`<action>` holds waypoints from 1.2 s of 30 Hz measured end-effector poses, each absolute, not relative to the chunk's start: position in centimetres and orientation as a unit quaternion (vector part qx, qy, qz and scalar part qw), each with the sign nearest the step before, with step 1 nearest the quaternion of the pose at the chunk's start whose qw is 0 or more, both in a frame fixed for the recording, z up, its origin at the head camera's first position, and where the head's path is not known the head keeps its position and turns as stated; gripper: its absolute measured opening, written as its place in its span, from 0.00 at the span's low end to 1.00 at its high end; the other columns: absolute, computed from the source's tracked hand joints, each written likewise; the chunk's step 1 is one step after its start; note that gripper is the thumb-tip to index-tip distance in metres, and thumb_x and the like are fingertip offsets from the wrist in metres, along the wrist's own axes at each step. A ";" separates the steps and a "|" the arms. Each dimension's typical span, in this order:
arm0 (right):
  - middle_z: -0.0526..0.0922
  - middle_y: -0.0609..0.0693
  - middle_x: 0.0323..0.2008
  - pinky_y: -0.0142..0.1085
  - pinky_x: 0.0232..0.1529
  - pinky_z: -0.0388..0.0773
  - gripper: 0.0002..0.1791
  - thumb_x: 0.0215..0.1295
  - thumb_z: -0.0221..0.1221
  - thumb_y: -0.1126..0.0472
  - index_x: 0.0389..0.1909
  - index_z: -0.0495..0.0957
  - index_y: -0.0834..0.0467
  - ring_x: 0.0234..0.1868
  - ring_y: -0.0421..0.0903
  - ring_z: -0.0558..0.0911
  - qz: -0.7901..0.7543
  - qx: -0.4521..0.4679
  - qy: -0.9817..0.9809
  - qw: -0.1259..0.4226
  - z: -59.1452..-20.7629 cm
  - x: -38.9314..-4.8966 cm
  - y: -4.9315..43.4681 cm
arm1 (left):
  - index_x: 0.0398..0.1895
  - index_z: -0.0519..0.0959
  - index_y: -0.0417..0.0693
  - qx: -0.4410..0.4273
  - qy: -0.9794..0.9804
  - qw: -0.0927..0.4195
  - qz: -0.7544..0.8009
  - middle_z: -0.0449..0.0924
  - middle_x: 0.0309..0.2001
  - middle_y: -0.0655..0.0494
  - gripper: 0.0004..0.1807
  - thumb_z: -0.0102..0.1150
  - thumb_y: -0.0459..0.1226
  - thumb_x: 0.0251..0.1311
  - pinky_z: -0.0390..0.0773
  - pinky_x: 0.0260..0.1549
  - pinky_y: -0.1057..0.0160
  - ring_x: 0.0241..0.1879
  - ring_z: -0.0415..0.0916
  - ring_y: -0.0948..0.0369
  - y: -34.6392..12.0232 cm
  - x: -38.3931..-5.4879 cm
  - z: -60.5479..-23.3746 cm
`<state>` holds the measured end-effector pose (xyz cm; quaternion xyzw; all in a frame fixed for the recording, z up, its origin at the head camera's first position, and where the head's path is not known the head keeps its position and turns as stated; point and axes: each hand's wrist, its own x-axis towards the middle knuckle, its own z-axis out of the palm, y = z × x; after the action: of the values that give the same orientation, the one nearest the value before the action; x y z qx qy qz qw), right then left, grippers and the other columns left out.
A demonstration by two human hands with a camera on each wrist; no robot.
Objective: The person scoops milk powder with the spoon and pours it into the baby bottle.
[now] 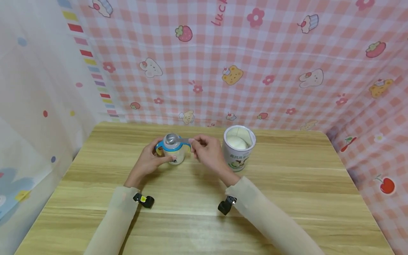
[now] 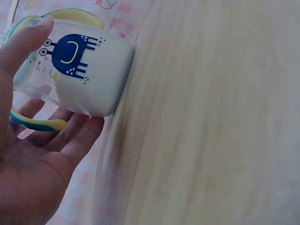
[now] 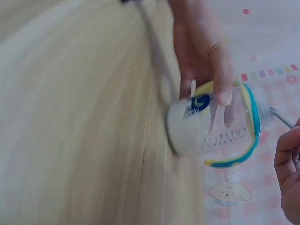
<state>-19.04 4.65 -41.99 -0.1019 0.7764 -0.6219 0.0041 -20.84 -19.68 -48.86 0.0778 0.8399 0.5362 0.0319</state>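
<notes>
A clear baby bottle (image 1: 177, 156) with a blue-and-yellow two-handled collar stands upright on the table, its mouth uncapped. My left hand (image 1: 148, 159) holds it from the left, thumb across the front and fingers behind. White contents fill its lower part, below a dark blue crab print (image 2: 70, 54) in the left wrist view. A metal spoon (image 1: 173, 139) lies over the bottle's mouth, its bowl at the opening. My right hand (image 1: 207, 150) pinches the spoon's handle from the right. In the right wrist view, the spoon (image 3: 282, 117) reaches the threaded neck.
To the right of my right hand stands an open can (image 1: 239, 148) with white powder inside and a cow on its label. The wooden table (image 1: 185, 226) ends at a pink checked cloth (image 1: 204, 71) behind. Pale patterned cloth (image 1: 38, 88) hangs at the left.
</notes>
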 end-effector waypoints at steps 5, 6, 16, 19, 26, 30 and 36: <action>0.81 0.52 0.22 0.27 0.16 0.75 0.13 0.74 0.60 0.63 0.38 0.82 0.71 0.16 0.39 0.75 -0.670 -0.062 0.739 0.028 -41.9 -19.2 4.5 | 0.69 0.71 0.56 0.076 0.837 0.045 0.540 0.77 0.61 0.50 0.40 0.79 0.46 0.54 0.75 0.53 0.55 0.54 0.71 0.53 -19.6 -20.7 -49.0; 0.81 0.51 0.21 0.28 0.16 0.75 0.12 0.74 0.59 0.64 0.38 0.82 0.71 0.16 0.39 0.75 -0.674 -0.057 0.736 0.028 -41.9 -19.2 4.6 | 0.70 0.70 0.55 0.077 0.838 0.047 0.539 0.77 0.63 0.50 0.41 0.79 0.47 0.54 0.75 0.58 0.51 0.57 0.71 0.52 -19.6 -20.7 -49.0; 0.81 0.47 0.20 0.29 0.16 0.77 0.10 0.72 0.60 0.65 0.39 0.83 0.70 0.16 0.39 0.76 -0.702 -0.039 0.710 0.025 -40.4 -19.2 5.0 | 0.70 0.70 0.54 0.072 0.838 0.047 0.539 0.76 0.64 0.49 0.40 0.78 0.47 0.54 0.72 0.65 0.48 0.61 0.71 0.50 -19.9 -20.8 -48.6; 0.81 0.47 0.20 0.29 0.16 0.76 0.10 0.72 0.60 0.65 0.37 0.82 0.70 0.16 0.39 0.76 -0.711 -0.045 0.701 0.025 -39.8 -19.3 5.3 | 0.70 0.70 0.54 0.074 0.840 0.042 0.535 0.77 0.62 0.49 0.39 0.78 0.46 0.55 0.73 0.56 0.56 0.55 0.71 0.52 -20.0 -20.8 -48.6; 0.80 0.47 0.20 0.29 0.16 0.73 0.11 0.74 0.61 0.62 0.36 0.80 0.68 0.15 0.39 0.74 -0.736 -0.059 0.673 0.032 -38.6 -19.0 7.3 | 0.65 0.73 0.52 0.082 0.839 0.030 0.538 0.76 0.51 0.48 0.36 0.79 0.43 0.54 0.72 0.38 0.63 0.42 0.68 0.53 -19.9 -21.0 -48.8; 0.80 0.47 0.20 0.29 0.16 0.73 0.11 0.75 0.60 0.61 0.36 0.80 0.67 0.15 0.39 0.74 -0.742 -0.057 0.667 0.030 -38.2 -18.7 8.7 | 0.65 0.73 0.53 0.085 0.839 0.032 0.537 0.76 0.50 0.49 0.35 0.79 0.44 0.54 0.72 0.37 0.64 0.40 0.68 0.54 -19.7 -21.0 -48.9; 0.80 0.47 0.21 0.28 0.17 0.74 0.12 0.76 0.57 0.62 0.37 0.79 0.69 0.16 0.39 0.75 -0.740 -0.053 0.670 0.023 -37.5 -18.6 10.7 | 0.65 0.73 0.55 0.078 0.843 0.029 0.532 0.76 0.51 0.51 0.35 0.79 0.44 0.54 0.73 0.37 0.63 0.39 0.69 0.53 -19.8 -20.9 -49.0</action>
<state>-18.63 10.69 -37.51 -0.0533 0.6704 -0.7398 0.0226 -20.85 -19.78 -48.97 0.0777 0.8425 0.5323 0.0286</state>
